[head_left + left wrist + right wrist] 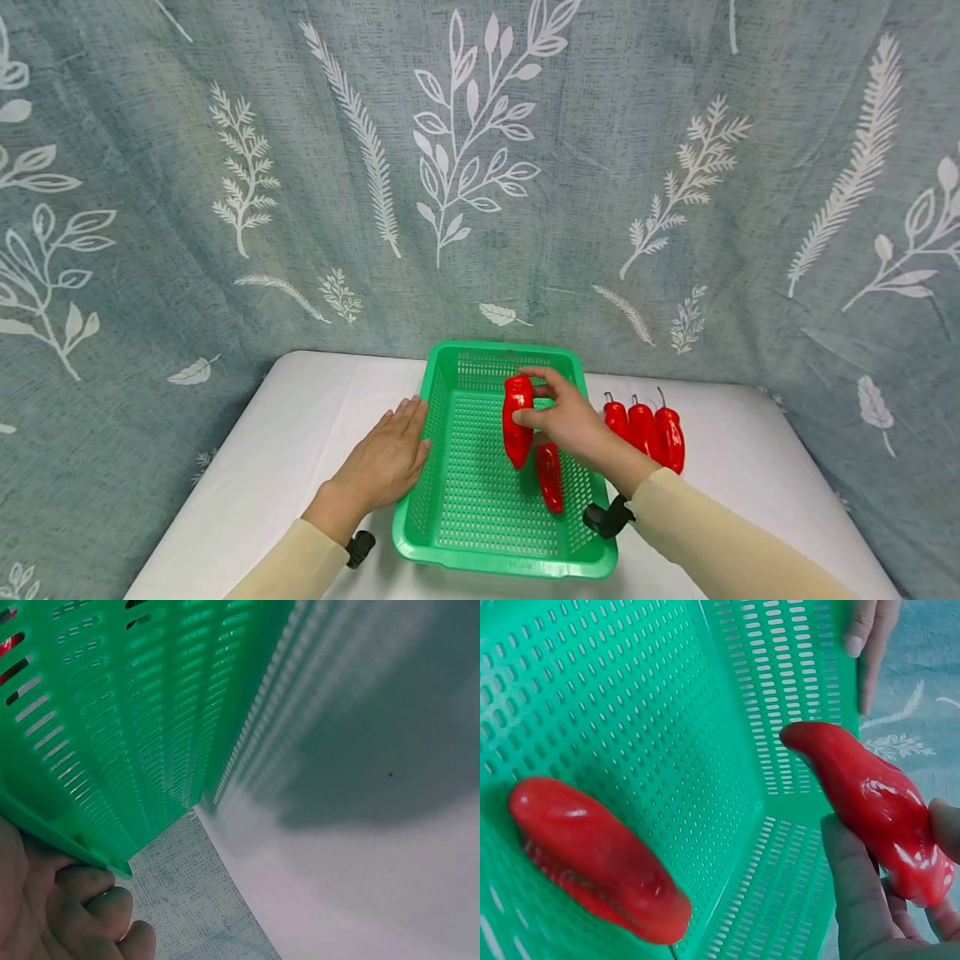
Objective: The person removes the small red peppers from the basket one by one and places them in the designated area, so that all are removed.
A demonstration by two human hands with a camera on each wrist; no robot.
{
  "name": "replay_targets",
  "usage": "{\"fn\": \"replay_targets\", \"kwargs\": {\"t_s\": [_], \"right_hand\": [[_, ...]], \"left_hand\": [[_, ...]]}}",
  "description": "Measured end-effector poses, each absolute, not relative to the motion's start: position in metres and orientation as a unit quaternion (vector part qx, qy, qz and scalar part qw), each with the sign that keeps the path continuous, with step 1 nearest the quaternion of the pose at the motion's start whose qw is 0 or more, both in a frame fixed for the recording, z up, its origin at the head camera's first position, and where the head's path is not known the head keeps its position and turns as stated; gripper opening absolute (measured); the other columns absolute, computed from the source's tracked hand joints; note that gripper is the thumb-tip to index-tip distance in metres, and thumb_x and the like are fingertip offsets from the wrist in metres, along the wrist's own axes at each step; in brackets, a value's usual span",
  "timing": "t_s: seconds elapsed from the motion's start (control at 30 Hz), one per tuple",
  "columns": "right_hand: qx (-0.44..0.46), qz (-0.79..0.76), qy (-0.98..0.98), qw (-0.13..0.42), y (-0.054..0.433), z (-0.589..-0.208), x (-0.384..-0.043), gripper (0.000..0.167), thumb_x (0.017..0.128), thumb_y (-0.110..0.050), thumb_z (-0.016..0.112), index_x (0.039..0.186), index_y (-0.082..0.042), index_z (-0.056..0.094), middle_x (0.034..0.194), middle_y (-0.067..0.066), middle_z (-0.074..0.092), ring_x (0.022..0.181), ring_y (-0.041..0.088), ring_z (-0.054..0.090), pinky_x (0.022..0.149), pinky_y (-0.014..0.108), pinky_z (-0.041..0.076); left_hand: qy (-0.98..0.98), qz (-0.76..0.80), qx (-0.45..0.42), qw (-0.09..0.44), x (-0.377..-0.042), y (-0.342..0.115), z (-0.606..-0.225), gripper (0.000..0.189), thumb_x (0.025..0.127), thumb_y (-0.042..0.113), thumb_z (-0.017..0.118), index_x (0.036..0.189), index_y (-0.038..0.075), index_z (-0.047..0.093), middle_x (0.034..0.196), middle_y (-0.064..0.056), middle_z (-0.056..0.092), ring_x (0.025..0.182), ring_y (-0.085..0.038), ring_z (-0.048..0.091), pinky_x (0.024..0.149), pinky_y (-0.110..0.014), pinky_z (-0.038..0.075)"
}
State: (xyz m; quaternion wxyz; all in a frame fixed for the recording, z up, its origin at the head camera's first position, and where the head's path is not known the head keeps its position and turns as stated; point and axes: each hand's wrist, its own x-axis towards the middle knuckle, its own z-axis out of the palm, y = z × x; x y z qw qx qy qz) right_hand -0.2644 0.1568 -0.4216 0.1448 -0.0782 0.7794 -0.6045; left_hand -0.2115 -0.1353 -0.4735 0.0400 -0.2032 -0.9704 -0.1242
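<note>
Over the green plastic basket point(480, 500), my right hand point(573, 417) grips a red pepper point(517, 421) between thumb and fingers, its narrow tip pointing down. In the right wrist view that held pepper point(877, 802) is glossy and hangs above the basket's far end. A second red pepper point(549, 479) lies on the basket floor near the right wall. My left hand point(390, 454) rests with straight fingers against the basket's left rim. The left wrist view shows its curved fingers point(109, 907) beside the rim, outside the slotted wall point(127, 727).
Several red peppers point(651, 433) with dark stems lie side by side on the white table point(720, 500), right of the basket and partly behind my right forearm. A grey-green curtain with white leaf prints point(480, 292) hangs behind the table.
</note>
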Motion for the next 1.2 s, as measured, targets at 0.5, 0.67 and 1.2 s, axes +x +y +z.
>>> {"fn": "replay_targets", "kwargs": {"t_s": [0.5,0.67,1.2], "right_hand": [[-0.08,-0.593,0.79,0.132,0.179,-0.408,-0.259,0.071,0.095,-0.005,0.075,0.159,-0.013,0.044,0.149,0.03,0.049,0.1,0.031,0.074,0.079,0.051,0.067],[-0.075,-0.584,0.798,0.132,0.187,-0.404,-0.258,0.072,0.097,-0.006,0.074,0.16,-0.012,0.042,0.152,0.031,0.047,0.104,0.032,0.073,0.08,0.049,0.067],[-0.079,-0.572,0.806,0.127,0.213,-0.395,-0.26,0.077,0.097,-0.008,0.074,0.163,-0.007,0.035,0.152,0.033,0.044,0.097,0.03,0.076,0.079,0.05,0.068]], "left_hand": [[-0.97,-0.13,-0.202,0.04,-0.211,-0.135,-0.473,0.062,0.114,0.029,0.043,0.162,-0.009,0.03,0.169,-0.025,0.032,0.159,-0.039,0.031,0.13,-0.053,0.029],[-0.97,-0.128,-0.204,0.039,-0.211,-0.135,-0.473,0.062,0.114,0.029,0.043,0.161,-0.01,0.03,0.169,-0.026,0.032,0.158,-0.039,0.031,0.13,-0.053,0.03],[-0.97,-0.134,-0.198,0.038,-0.21,-0.133,-0.472,0.062,0.115,0.029,0.043,0.162,-0.009,0.03,0.169,-0.025,0.032,0.158,-0.039,0.032,0.13,-0.052,0.029]]}}
